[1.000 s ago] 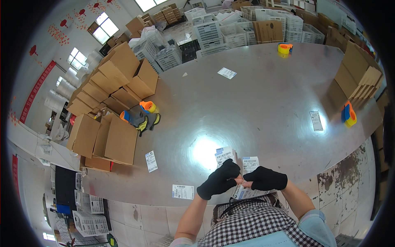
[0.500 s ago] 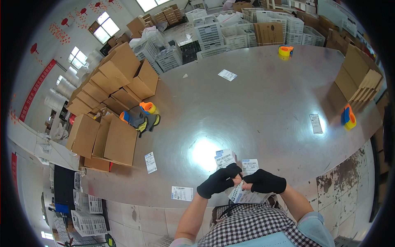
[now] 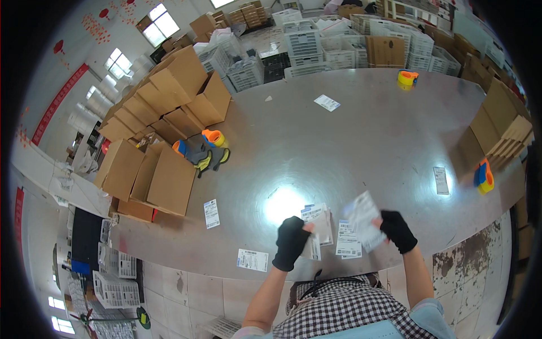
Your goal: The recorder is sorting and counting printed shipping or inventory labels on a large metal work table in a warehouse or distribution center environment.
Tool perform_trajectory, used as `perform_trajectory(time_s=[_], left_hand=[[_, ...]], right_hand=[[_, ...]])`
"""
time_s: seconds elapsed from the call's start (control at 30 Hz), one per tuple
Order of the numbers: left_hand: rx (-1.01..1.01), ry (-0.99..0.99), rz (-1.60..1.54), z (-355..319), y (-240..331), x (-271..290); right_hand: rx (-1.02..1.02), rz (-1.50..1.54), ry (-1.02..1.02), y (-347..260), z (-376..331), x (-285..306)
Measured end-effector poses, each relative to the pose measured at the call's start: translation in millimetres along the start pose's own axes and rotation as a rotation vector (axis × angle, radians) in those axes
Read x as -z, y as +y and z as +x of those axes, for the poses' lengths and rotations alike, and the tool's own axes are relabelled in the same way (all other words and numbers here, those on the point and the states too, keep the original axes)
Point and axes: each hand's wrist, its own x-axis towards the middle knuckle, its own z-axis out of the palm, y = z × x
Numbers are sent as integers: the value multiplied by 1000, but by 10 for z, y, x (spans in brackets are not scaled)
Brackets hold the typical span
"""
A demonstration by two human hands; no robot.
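In black fingerless gloves, both my hands are over the near edge of the metal table. My right hand (image 3: 398,230) pinches a white printed label (image 3: 362,217), raised above the table and blurred by motion. My left hand (image 3: 292,242) has its fingers closed on another white label (image 3: 313,248), which hangs partly under them. Beside its fingertips lies a small overlapping pile of labels (image 3: 323,225). Between the hands, more printed labels (image 3: 348,240) lie overlapped on the metal.
Single labels (image 3: 252,260) lie spread about the table (image 3: 316,147). At left, cardboard boxes (image 3: 169,181) stand beside grey-yellow gloves (image 3: 210,160) and a tape dispenser (image 3: 213,138). Folded cartons (image 3: 499,124) and another tape dispenser (image 3: 484,176) are at right. White crates (image 3: 303,42) stack behind.
My hands, close together before, have moved apart. The right hand has swung right with a label, and the left stays beside the pile. The view has shifted slightly.
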Motion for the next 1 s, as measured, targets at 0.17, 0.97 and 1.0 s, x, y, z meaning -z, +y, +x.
perform_trajectory(time_s=[0.17, 0.97, 1.0], left_hand=[[-455, -425, 46, -295, 116, -268], [-430, 169, -18, -428, 214, -148], [-434, 158, -29, -408, 236, -188]], right_hand=[[230, 211, -83, -20, 821, -450], [68, 175, -152, -254, 555, -829], [-182, 230, -294, -178, 440, -798]])
